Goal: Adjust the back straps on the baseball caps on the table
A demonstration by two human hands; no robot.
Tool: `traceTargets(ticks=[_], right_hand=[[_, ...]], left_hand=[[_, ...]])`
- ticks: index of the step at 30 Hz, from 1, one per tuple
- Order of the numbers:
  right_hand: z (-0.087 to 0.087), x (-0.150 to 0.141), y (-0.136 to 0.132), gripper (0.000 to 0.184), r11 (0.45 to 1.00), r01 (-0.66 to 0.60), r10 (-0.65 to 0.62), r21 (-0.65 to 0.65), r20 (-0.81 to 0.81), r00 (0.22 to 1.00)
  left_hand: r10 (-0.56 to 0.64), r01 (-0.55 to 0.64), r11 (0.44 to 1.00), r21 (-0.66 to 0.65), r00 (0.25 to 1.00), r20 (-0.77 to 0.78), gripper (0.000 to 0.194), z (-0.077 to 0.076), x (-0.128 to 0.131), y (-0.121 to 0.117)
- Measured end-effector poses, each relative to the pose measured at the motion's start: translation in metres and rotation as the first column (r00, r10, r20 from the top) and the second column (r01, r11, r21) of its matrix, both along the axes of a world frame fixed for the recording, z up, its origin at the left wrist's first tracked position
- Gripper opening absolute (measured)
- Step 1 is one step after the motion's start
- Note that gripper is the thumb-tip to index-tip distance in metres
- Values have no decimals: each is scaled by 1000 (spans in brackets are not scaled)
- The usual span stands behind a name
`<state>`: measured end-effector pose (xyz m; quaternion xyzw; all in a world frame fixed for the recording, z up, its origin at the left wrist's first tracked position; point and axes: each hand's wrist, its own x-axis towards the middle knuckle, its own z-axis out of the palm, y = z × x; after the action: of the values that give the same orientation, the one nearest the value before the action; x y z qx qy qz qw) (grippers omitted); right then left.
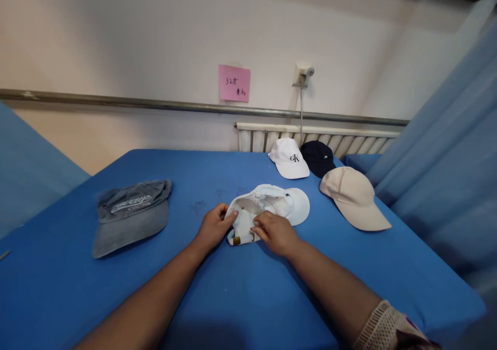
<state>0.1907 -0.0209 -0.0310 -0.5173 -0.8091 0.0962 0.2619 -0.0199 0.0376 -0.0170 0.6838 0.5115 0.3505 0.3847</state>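
A pale baseball cap (pixel 298 205) lies on its side in the middle of the blue-covered table (pixel 217 298), its brim pointing right and its inside turned partly toward me. My left hand (pixel 214 228) grips the cap's left edge, thumb on the inner side and fingers behind. On the near side, my right hand (pixel 278 232) is closed at the cap's back strap, with thumb and fingertips pinched together there. A brass-coloured buckle (pixel 236 241) shows at the strap's left end. What lies right between the right fingertips is too small to make out clearly.
To the left sits a grey cap (pixel 134 213) with white lettering. A white cap (pixel 289 158), a black cap (pixel 318 158) and a beige cap (pixel 353 194) stand at the back right. Behind the table are a radiator (pixel 260 140) and a wall rail (pixel 155 104). Blue curtains (pixel 446 148) hang at right.
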Motion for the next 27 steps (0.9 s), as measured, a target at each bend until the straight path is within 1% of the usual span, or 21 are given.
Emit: traceTargets(ticks=[2,4,5,6,8,10,12,14,15,16,18,19,21,23,25,27], right_hand=[[2,0,-2,28,1000,7,-7,11,-18,1000],[4,-1,-3,35,1000,1,-1,8,-14,1000],[4,-3,-4,35,1000,3,-3,-2,-8,1000],[4,-5,-4,32,1000,12,-12,-14,-3,1000],[2,-9,-4,16,999,29,-29,-36,0,1000],[0,-13,-4,5,999,32,-32,-36,-12,999],[-2,-14,-4,7,1000,25,-25,-10,-36,999],[-1,-13,-7,7,997,22,-18,74,-57,998],[0,-12,-8,6,989,25,-16,146,-63,998],[1,-10,-10,6,973,26,-11,231,-65,998],[4,-7,-14,7,912,26,2,408,-68,998],[5,-6,-16,9,875,25,10,484,-71,997],[7,-4,-17,10,805,15,35,593,-72,997],[9,-4,-17,10,756,1,58,654,-67,996],[10,-5,-16,9,734,-26,81,678,-49,995],[11,-7,-15,9,724,-67,109,687,-17,994]], left_hand=[[-80,89,993,-76,991,108,30,3,4,-8],[-152,187,970,-158,966,211,31,4,9,-17],[-176,227,955,-189,951,253,33,5,11,-20],[-195,260,942,-211,938,288,34,4,13,-23],[-216,301,925,-233,919,330,36,3,16,-26],[-213,298,926,-231,919,331,34,2,16,-25],[-173,249,945,-214,932,318,32,2,15,-23],[-97,170,966,-196,937,337,31,4,11,-19],[-52,132,971,-198,930,365,31,5,9,-17],[-10,104,971,-213,915,403,32,5,8,-15],[56,90,960,-265,866,497,33,6,4,-11],[81,103,948,-300,836,543,33,6,3,-10],[116,148,918,-369,787,605,34,5,3,-8],[120,191,894,-406,770,627,33,3,4,-9],[93,239,877,-418,768,634,31,3,7,-12],[81,278,853,-441,766,638,30,6,11,-18]])
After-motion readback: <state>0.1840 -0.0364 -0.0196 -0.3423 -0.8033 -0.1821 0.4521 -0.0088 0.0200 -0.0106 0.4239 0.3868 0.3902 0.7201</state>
